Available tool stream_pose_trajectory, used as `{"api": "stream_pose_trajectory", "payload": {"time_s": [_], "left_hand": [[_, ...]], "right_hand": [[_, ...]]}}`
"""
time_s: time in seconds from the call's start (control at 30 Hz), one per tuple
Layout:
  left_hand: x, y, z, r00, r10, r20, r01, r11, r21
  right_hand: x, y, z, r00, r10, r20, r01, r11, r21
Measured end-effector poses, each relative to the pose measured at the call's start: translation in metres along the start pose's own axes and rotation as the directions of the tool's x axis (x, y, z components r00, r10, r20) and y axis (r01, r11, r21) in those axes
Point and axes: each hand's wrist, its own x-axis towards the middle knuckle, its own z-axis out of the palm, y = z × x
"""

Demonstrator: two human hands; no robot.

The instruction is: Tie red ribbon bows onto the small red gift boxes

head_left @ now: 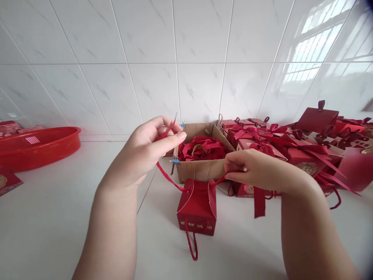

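Note:
A small red gift box (196,206) with pale gold lettering stands on the white surface, its curved top flaps folded up. A twisted red cord handle (190,243) hangs down its front. A red ribbon (169,178) runs through the holes in the top flaps. My left hand (148,147), raised to the box's upper left, pinches one ribbon end between thumb and fingers. On the other side my right hand (250,167) is closed on the ribbon's other part, close to the right flap. A wide ribbon tail (259,203) hangs below the right hand.
Behind the gift box sits a cardboard box (201,171) of red ribbons, with blue binder clips (175,161) on its edge. Many red gift boxes (305,155) with bows crowd the right. A red plastic basin (40,149) stands at left, by the tiled wall (151,85).

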Motion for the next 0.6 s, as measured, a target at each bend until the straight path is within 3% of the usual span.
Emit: {"api": "stream_pose_trajectory", "payload": {"time_s": [0.1, 0.3, 0.43, 0.5, 0.57, 0.6], "left_hand": [[0.001, 0.001, 0.003, 0.998, 0.018, -0.068, -0.019, 1.000, -0.006], [0.011, -0.005, -0.002, 0.963, 0.049, -0.265, -0.103, 0.975, -0.196], [0.015, -0.015, -0.008, 0.931, 0.062, -0.360, -0.083, 0.996, -0.043], [0.014, -0.021, -0.013, 0.960, 0.014, -0.278, 0.036, 0.984, 0.176], [0.012, -0.027, -0.019, 0.989, -0.119, -0.091, 0.147, 0.883, 0.446], [0.012, -0.030, -0.021, 0.978, -0.209, 0.011, 0.167, 0.811, 0.561]], "right_hand": [[-0.002, 0.002, -0.002, 0.998, 0.054, -0.020, -0.055, 0.998, -0.044], [-0.010, 0.011, -0.005, 0.988, 0.152, 0.010, -0.151, 0.986, -0.074], [-0.011, 0.014, -0.005, 0.985, 0.164, 0.056, -0.158, 0.983, -0.094], [-0.008, 0.013, -0.003, 0.978, 0.192, 0.076, -0.184, 0.978, -0.103], [-0.005, 0.011, -0.001, 0.972, 0.214, 0.097, -0.204, 0.973, -0.104], [-0.003, 0.010, 0.000, 0.970, 0.218, 0.109, -0.207, 0.973, -0.102]]}}
